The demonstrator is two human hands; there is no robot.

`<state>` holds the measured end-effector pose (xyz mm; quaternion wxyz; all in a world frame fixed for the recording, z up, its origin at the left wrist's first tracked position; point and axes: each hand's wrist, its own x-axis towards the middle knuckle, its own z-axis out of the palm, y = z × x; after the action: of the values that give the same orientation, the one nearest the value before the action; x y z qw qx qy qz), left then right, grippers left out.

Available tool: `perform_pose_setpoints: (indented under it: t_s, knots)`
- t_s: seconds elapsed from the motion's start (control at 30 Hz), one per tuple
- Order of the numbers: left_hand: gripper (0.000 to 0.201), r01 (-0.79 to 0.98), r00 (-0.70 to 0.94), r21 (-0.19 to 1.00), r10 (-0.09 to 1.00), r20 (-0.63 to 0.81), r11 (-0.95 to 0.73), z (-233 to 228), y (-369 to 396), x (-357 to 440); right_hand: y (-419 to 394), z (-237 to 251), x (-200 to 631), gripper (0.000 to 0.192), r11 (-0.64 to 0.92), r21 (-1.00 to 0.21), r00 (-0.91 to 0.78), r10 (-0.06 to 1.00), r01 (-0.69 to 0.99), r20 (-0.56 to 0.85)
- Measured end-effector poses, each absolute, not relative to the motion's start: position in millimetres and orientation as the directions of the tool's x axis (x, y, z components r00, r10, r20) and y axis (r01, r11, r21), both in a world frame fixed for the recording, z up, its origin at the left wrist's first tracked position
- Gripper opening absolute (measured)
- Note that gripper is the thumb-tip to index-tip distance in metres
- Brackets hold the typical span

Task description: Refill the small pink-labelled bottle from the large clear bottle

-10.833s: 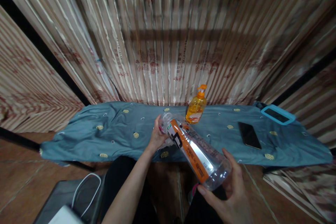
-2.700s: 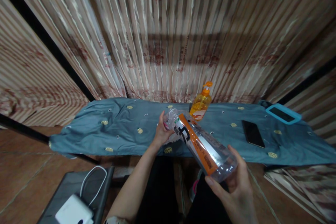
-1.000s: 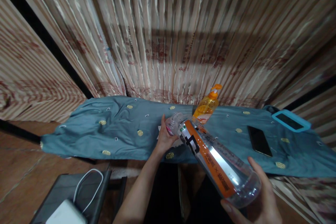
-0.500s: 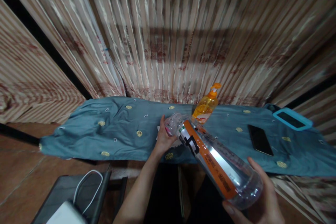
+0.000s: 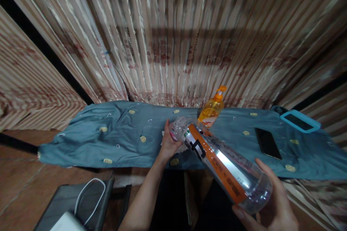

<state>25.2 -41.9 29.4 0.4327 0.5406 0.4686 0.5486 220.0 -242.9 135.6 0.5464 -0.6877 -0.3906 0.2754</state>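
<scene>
My right hand [image 5: 276, 202] is wrapped around the base end of a large clear plastic bottle [image 5: 222, 164] with an orange and silver label. The bottle lies tilted, its neck end lower in the view's depth and pointing away to the left. At that end, my left hand [image 5: 169, 143] is closed around a small clear container with pink marks [image 5: 175, 131]. The bottle's neck meets or overlaps this container; whether they touch is unclear. Under my left hand, something white is partly hidden. Just behind the bottle stands a pump bottle [image 5: 210, 112] of orange-yellow liquid, upright.
A dark phone [image 5: 268, 143] and a light-blue framed device [image 5: 300, 121] lie to the right on the blue patterned cloth [image 5: 124, 151]. Striped curtains [image 5: 173, 50] hang behind. At lower left, a white object with a cable [image 5: 67, 222] rests on a dark stool [image 5: 58, 202].
The view has shifted slightly. Both hands keep their hold, and the large bottle stays at nearly the same tilt against the small container.
</scene>
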Motion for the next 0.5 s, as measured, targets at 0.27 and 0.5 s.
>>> perform_pose_setpoints:
  t_s: [0.27, 0.5]
  knots:
    - [0.126, 0.038, -0.050, 0.979, 0.978, 0.204, -0.202, 28.9, -41.9, 25.6, -240.2, 134.8, 220.9, 0.114, -0.046, -0.959, 0.525, 0.844, 0.279, 0.113]
    - [0.127, 0.021, -0.031, 0.982, 0.981, 0.191, -0.190, 28.3, -41.8, 25.4, -238.6, 133.5, 223.6, 0.107, -0.001, -0.919, 0.495, 0.842, 0.394, 0.212]
